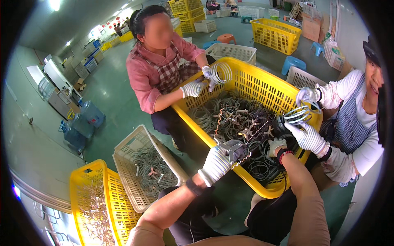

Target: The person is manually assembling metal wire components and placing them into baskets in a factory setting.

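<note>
My left hand, in a striped white glove, is closed on a grey metal bracket at the near rim of a big yellow basket. A wavy metal strip hangs beside the bracket. My right hand, also gloved, reaches down into the heap of wire rings inside this basket; its fingertips are hidden. Mixed among the rings lie three-armed metal pieces and another wavy strip.
Across the basket, a person in a checked apron holds wire rings. At right, another gloved person grips more rings. A cream crate of rings and a yellow basket of metal pieces stand at my left.
</note>
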Available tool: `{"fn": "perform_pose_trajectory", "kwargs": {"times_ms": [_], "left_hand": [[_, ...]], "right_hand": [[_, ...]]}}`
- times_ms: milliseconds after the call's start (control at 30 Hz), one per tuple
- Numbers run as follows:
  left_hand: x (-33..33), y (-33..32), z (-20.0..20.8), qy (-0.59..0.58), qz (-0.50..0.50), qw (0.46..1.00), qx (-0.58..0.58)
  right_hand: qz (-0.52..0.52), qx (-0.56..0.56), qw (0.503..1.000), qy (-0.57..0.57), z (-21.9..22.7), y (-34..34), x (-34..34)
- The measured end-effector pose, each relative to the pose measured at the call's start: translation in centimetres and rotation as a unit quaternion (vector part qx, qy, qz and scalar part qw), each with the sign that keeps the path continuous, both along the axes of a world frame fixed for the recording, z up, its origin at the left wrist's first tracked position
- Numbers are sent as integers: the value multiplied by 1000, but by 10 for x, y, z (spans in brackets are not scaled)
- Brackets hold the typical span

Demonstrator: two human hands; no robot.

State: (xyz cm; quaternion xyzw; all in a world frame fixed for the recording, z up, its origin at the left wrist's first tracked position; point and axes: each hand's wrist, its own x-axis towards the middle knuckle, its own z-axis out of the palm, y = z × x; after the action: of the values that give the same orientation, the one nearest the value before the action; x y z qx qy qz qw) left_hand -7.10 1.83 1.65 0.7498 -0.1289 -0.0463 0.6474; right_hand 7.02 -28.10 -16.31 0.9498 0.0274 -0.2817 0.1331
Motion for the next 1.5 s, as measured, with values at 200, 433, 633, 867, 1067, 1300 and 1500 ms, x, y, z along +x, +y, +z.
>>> {"fn": "perform_pose_trajectory", "kwargs": {"times_ms": [200,433,633,867,1067,1300,1500], "left_hand": [[-1,2,-7,20,-6,1000,0],[-3,0,-12,135,9,988,-73],[-6,-2,-8,42,-6,998,-50],[-1,-1,-35,38,27,991,-128],[-4,-2,-8,-26,-1,998,64],[-1,2,-15,-39,10,996,82],[-1,3,-11,-7,-5,996,86]], "right_hand": [[35,-28,999,10,-16,8,3],[31,-50,998,10,-19,11,3],[79,-69,992,-69,-30,17,0],[106,-38,986,-119,-25,18,-2],[126,-37,982,-138,-37,8,14],[152,12,950,-272,-15,15,35],[86,282,833,-467,17,28,41]]}}
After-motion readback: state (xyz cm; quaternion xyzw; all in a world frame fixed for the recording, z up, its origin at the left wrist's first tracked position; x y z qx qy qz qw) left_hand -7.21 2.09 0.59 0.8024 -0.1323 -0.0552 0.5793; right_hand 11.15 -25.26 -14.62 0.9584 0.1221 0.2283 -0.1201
